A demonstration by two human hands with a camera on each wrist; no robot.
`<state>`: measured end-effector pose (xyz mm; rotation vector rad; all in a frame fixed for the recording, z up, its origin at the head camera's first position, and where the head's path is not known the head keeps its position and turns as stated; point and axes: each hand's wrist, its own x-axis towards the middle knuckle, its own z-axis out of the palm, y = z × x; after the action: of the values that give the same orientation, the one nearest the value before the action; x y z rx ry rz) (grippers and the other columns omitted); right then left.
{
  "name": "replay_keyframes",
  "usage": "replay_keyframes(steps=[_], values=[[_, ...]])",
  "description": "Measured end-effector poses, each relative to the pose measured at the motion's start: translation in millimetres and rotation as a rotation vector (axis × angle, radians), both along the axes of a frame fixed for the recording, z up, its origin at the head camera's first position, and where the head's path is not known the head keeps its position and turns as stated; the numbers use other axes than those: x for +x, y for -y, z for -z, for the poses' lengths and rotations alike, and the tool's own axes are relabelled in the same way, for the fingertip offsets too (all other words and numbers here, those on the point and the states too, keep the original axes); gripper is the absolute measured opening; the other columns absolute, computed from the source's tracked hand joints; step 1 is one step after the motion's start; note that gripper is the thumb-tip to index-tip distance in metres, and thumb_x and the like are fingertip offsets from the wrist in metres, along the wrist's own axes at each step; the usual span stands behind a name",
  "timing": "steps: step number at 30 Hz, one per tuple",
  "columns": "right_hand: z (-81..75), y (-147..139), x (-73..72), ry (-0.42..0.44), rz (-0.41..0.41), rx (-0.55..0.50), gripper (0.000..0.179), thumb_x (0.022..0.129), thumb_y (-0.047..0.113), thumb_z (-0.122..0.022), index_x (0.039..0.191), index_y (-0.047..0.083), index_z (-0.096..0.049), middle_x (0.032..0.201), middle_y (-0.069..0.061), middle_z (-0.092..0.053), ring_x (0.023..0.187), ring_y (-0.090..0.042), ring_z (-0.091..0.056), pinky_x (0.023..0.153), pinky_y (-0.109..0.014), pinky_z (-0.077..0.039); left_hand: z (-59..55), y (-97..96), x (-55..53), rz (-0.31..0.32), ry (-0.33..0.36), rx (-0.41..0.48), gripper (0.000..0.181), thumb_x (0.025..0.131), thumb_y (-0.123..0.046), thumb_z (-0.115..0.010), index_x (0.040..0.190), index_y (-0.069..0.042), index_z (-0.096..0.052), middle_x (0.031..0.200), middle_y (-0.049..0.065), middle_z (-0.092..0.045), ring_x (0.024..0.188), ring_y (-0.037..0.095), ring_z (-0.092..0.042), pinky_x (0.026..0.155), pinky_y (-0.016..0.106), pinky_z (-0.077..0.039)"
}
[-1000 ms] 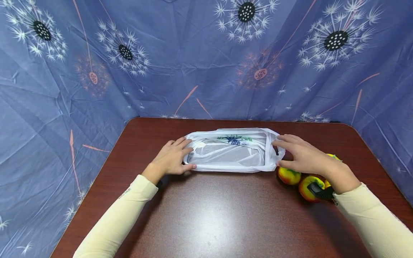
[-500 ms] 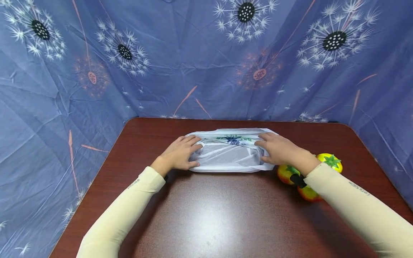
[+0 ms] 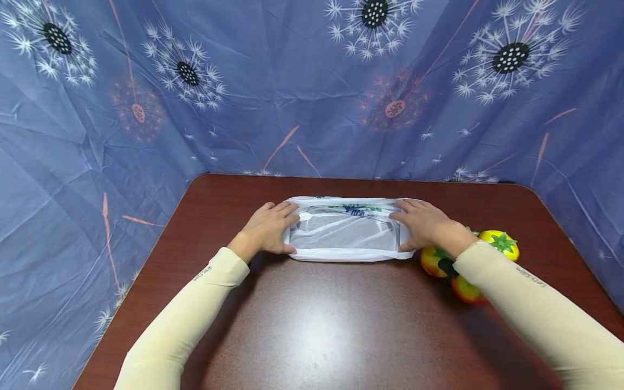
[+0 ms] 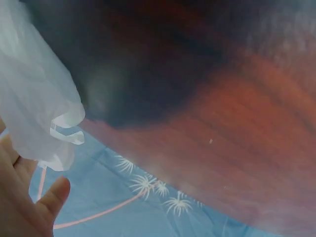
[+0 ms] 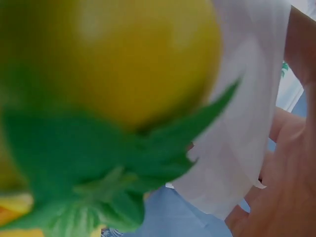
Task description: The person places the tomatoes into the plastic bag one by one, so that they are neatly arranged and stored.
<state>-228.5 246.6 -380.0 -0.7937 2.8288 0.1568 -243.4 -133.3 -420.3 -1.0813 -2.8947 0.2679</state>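
Note:
A white plastic bag (image 3: 346,233) with blue and green print lies spread over a rectangular form in the middle of the table. My left hand (image 3: 265,230) is at its left end, fingers spread along the edge. At the opposite end, my right hand (image 3: 423,225) rests its spread fingers and thumb on the bag. In the left wrist view, the bag's side (image 4: 34,89) hangs with a loose handle loop, and the thumb (image 4: 55,197) stands apart from it. The right wrist view shows the bag (image 5: 242,108) beside the palm; some fingertips there are hidden.
Several yellow-red fruits with green leafy tops (image 3: 499,244) sit beside and partly under the right forearm. One fruit (image 5: 123,54) fills much of the right wrist view. The brown table (image 3: 341,314) has a blue dandelion-print cloth (image 3: 273,108) behind it.
Both hands have moved inward onto the bag's ends, the right one farther to the left. The right handle loop has gone from view, and the bag's rim lies straighter.

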Motion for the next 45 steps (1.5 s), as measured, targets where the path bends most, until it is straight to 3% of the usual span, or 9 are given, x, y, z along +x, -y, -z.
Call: replay_keyframes(steps=[5, 12, 17, 24, 30, 36, 45], values=[[2.3, 3, -1.5, 0.031, 0.005, 0.013, 0.079, 0.075, 0.048, -0.08, 0.139, 0.01, -0.056, 0.155, -0.025, -0.038, 0.145, -0.047, -0.032, 0.118, -0.059, -0.027, -1.0, 2.6, 0.0, -0.025, 0.011, -0.022, 0.082, 0.07, -0.071, -0.071, 0.134, -0.02, -0.058, 0.156, 0.004, -0.044, 0.146, 0.022, -0.039, 0.11, 0.046, -0.039], [0.1, 6, -1.2, -0.025, -0.101, -0.059, 0.07, 0.075, 0.04, -0.082, 0.134, 0.009, -0.06, 0.148, -0.026, -0.047, 0.14, -0.048, -0.039, 0.115, -0.063, -0.031, 1.1, 10.3, 1.8, 0.046, 0.013, 0.118, 0.067, 0.08, -0.055, -0.071, 0.134, -0.017, -0.06, 0.154, 0.007, -0.046, 0.149, 0.029, -0.035, 0.116, 0.051, -0.034], [-4.1, 9, 1.4, -0.051, -0.144, -0.156, 0.062, 0.079, 0.032, -0.081, 0.132, 0.008, -0.061, 0.146, -0.025, -0.049, 0.138, -0.045, -0.043, 0.111, -0.061, -0.038, 2.9, 13.0, 3.4, 0.026, 0.045, 0.153, 0.069, 0.085, -0.057, -0.064, 0.14, -0.016, -0.055, 0.16, 0.007, -0.037, 0.153, 0.029, -0.025, 0.119, 0.053, -0.028], [-29.4, 5, 15.4, -0.028, -0.116, -0.298, 0.056, 0.083, 0.028, -0.077, 0.133, 0.008, -0.061, 0.148, -0.023, -0.047, 0.139, -0.044, -0.041, 0.11, -0.062, -0.037, 6.6, 15.4, 6.0, -0.004, 0.077, 0.152, 0.072, 0.089, -0.062, -0.056, 0.144, -0.016, -0.051, 0.163, 0.006, -0.032, 0.155, 0.029, -0.021, 0.12, 0.051, -0.027], [-53.5, -19, 30.8, -0.048, -0.058, -0.369, 0.058, 0.085, 0.029, -0.076, 0.136, 0.006, -0.058, 0.148, -0.025, -0.046, 0.137, -0.046, -0.041, 0.109, -0.064, -0.035, 4.6, 17.0, 6.5, -0.006, 0.073, 0.174, 0.07, 0.091, -0.063, -0.052, 0.143, -0.016, -0.053, 0.162, 0.007, -0.033, 0.154, 0.029, -0.022, 0.118, 0.052, -0.029], [-55.5, -47, 39.8, -0.075, 0.003, -0.393, 0.059, 0.085, 0.027, -0.076, 0.135, 0.003, -0.058, 0.145, -0.027, -0.048, 0.133, -0.049, -0.043, 0.105, -0.065, -0.036, 2.7, 18.2, 7.6, -0.012, 0.07, 0.176, 0.072, 0.09, -0.065, -0.054, 0.143, -0.016, -0.053, 0.162, 0.007, -0.034, 0.154, 0.029, -0.024, 0.118, 0.051, -0.03], [-55.2, -82, 52.8, -0.028, 0.102, -0.404, 0.059, 0.088, 0.029, -0.074, 0.137, 0.005, -0.055, 0.145, -0.025, -0.047, 0.132, -0.046, -0.045, 0.102, -0.063, -0.038, 2.9, 17.8, 6.6, -0.02, 0.013, 0.126, 0.069, 0.088, -0.064, -0.057, 0.139, -0.018, -0.056, 0.159, 0.005, -0.038, 0.15, 0.029, -0.032, 0.114, 0.05, -0.035]])
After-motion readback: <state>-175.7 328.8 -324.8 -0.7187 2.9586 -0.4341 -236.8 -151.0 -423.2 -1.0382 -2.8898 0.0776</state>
